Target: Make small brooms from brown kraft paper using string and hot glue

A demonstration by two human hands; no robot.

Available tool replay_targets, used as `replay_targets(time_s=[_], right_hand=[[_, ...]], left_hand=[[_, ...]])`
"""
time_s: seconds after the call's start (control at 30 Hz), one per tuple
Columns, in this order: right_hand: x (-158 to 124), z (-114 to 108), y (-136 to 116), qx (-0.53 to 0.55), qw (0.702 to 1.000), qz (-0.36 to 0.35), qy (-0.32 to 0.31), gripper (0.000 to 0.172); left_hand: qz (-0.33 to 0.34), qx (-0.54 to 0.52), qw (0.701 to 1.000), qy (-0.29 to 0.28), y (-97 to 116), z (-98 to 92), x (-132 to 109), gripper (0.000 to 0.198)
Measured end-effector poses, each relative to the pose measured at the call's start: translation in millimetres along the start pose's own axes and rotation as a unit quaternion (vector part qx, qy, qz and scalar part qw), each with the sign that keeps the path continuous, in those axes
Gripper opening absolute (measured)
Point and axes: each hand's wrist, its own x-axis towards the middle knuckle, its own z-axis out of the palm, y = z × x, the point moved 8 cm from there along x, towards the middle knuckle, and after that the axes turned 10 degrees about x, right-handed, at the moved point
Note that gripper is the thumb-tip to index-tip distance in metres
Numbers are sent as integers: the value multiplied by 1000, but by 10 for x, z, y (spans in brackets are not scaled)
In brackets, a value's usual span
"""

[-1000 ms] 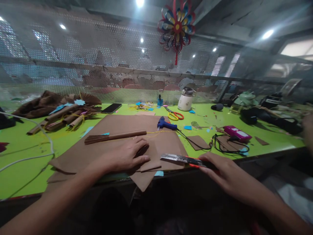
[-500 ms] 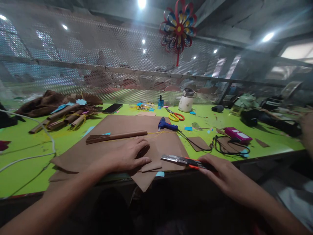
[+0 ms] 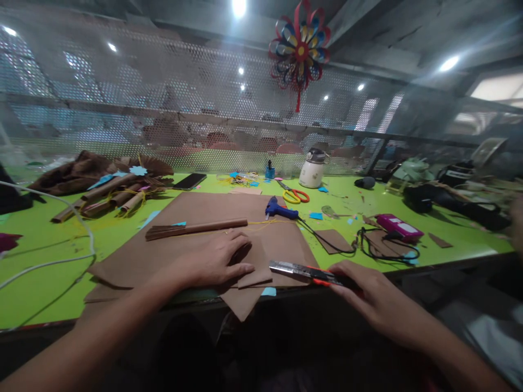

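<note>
My left hand point(image 3: 223, 257) lies on brown paper sheets point(image 3: 134, 256) near the table's front edge, thumb apart from the fingers. Under and beside it is a smaller folded brown piece point(image 3: 255, 275). My right hand point(image 3: 362, 286) is closed round the orange and black handle of a utility knife point(image 3: 300, 269). Its metal end points left, at the right part of the paper. Beyond my left hand lies a rolled paper tube point(image 3: 208, 226) with a fringed end. A blue glue gun point(image 3: 280, 209) rests on the paper's far right, its black cord running right.
Scissors point(image 3: 296, 196), a white bottle point(image 3: 312, 170) and a phone point(image 3: 190, 181) lie farther back on the green table point(image 3: 36, 267). Several paper tubes point(image 3: 108, 196) are piled at left. At right are a magenta device point(image 3: 398, 227) and paper scraps point(image 3: 333, 241).
The knife's handle end and my right hand have shifted very slightly. My left hand stays on the paper. The whole view has moved a little.
</note>
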Motion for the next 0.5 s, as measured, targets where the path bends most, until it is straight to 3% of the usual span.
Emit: replay_targets(time_s=[0.27,0.5], right_hand=[[51,40,-18,16,999,2,-31,26],[268,41,-94,24,995,-45,-88,22]], left_hand=[[6,-1,1000,-2,16,6,2,42],[8,-2,1000,-7,37,-3,5,42]])
